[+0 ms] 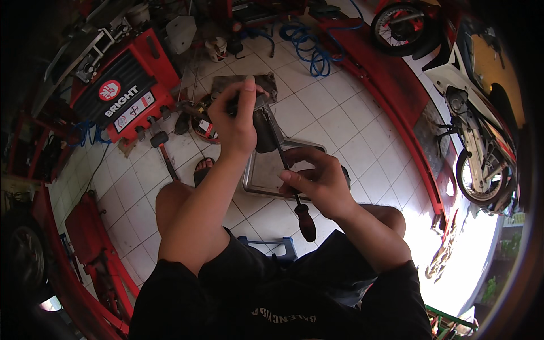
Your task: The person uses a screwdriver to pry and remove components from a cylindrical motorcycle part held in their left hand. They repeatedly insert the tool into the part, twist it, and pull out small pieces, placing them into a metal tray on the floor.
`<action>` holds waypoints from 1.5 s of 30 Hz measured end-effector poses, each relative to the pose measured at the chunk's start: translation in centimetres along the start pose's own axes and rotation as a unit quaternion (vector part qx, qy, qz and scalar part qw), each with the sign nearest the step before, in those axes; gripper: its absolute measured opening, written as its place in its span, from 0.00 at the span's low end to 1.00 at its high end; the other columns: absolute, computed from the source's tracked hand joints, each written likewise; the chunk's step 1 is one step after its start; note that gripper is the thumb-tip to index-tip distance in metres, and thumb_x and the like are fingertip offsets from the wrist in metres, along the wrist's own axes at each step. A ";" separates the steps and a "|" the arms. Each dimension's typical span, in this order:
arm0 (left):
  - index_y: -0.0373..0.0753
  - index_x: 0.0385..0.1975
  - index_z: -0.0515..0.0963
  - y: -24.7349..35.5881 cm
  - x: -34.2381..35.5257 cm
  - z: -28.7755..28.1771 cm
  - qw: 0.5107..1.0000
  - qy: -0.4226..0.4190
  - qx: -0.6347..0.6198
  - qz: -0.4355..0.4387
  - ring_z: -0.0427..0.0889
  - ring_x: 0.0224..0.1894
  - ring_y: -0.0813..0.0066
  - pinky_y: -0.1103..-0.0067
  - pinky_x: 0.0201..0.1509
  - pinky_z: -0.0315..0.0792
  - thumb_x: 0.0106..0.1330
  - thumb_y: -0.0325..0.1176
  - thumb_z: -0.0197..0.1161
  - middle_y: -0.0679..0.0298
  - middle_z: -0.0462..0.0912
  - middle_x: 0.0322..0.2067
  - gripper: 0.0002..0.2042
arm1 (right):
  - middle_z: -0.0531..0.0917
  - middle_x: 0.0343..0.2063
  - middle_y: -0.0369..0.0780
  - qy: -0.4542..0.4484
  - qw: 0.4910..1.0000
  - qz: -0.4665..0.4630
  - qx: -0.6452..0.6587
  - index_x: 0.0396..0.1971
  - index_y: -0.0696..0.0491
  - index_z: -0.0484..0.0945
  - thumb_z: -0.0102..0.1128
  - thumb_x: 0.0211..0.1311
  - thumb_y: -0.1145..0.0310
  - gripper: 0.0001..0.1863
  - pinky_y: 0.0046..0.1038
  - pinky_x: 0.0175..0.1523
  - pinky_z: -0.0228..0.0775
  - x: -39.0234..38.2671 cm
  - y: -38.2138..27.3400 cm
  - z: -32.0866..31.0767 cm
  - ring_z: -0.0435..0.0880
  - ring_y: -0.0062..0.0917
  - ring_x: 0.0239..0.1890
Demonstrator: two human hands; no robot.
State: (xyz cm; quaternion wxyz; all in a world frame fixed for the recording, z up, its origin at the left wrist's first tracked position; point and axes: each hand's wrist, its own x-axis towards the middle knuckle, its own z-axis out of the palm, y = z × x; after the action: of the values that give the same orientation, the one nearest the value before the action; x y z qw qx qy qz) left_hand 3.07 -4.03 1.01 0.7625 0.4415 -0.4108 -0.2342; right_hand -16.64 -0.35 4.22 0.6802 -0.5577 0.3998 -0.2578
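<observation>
Slipping is the chief danger here, judging by how the screwdriver is held. With the metal tray as the landmark, the dark blocky part is up over the tray's far left corner, its upper end wrapped by the curled fingers of the left hand, thumb pointing up. The right hand, over the tray's near right side, has its thumb and fingers pinched on the screwdriver's shaft, so the handle sticks out free on the tray's near side. The shaft runs up along the part; whether the tip is seated or merely lies against it cannot be told. Should force be put through that light pinch, the shaft could turn or skid, and the tip, pointing up toward the left hand, might jab the bare fingers or score the part. Because one hand alone seems to bear the part, a hard pry could twist it loose; it might then drop into the tray, or miss it and strike the sandalled foot just left of the tray. Farther left of the tray, the hammer on the tiled floor could trip a careless step.
</observation>
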 end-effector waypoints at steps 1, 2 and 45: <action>0.30 0.32 0.81 -0.1 0.0 0.0 1.000 -0.002 0.003 -0.003 0.84 0.37 0.71 0.76 0.46 0.74 0.77 0.40 0.57 0.55 0.86 0.32 0.18 | 0.85 0.41 0.50 -0.012 0.999 -0.019 -0.031 0.57 0.69 0.73 0.63 0.68 0.80 0.20 0.28 0.41 0.87 -0.1 0.0 -0.1 0.91 0.33 0.36; 0.30 0.32 0.81 -0.2 -0.1 0.0 1.000 -0.004 0.004 -0.007 0.84 0.38 0.71 0.76 0.46 0.74 0.77 0.40 0.57 0.55 0.86 0.32 0.18 | 0.85 0.41 0.49 -0.023 0.997 -0.037 -0.063 0.57 0.69 0.72 0.63 0.68 0.81 0.20 0.28 0.40 0.87 -0.2 0.1 -0.1 0.91 0.32 0.35; 0.30 0.43 0.79 -3.9 1.3 -2.1 0.992 -0.003 0.018 -0.128 0.83 0.43 0.66 0.72 0.51 0.78 0.79 0.46 0.51 0.55 0.83 0.40 0.21 | 0.86 0.35 0.45 0.021 0.993 -0.094 0.061 0.46 0.69 0.77 0.72 0.60 0.74 0.18 0.28 0.31 0.86 0.7 1.7 -1.3 0.91 0.28 0.28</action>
State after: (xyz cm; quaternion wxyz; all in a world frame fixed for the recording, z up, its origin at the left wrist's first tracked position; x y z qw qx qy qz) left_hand 5.55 -5.90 -2.44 0.7171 0.5030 -0.3577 -0.3238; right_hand -17.46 -1.24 2.34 0.6770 -0.5446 0.3437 -0.3563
